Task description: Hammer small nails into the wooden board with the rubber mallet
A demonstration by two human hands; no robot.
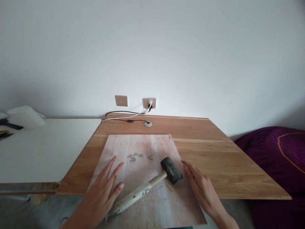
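Head view. Landmark: the pale board point(152, 203), flat on the wooden bench point(214, 165), its near end running out past the bench's front edge.

Left hand point(105, 187): over the board's near left part, fingers and thumb spread wide, nothing in its grasp; contact with the surface unclear. Right hand point(202, 186): along the board's right edge, fingers fairly straight and close together, fingertips at the edge. Thumb hidden, so cannot tell whether it grips.

Rubber mallet point(144, 190) lies slantwise on the board, black head toward the right edge, handle end beside the left hand; neither hand appears to hold it. Small nails point(132, 160) (screws, possibly; too small to tell) lie loose toward the board's far half.

Progress, as judged: a row of dark marks point(136, 143) crosses near the board's far edge, holes or driven heads, uncertain. No nail visibly stands upright; the loose ones look unused.
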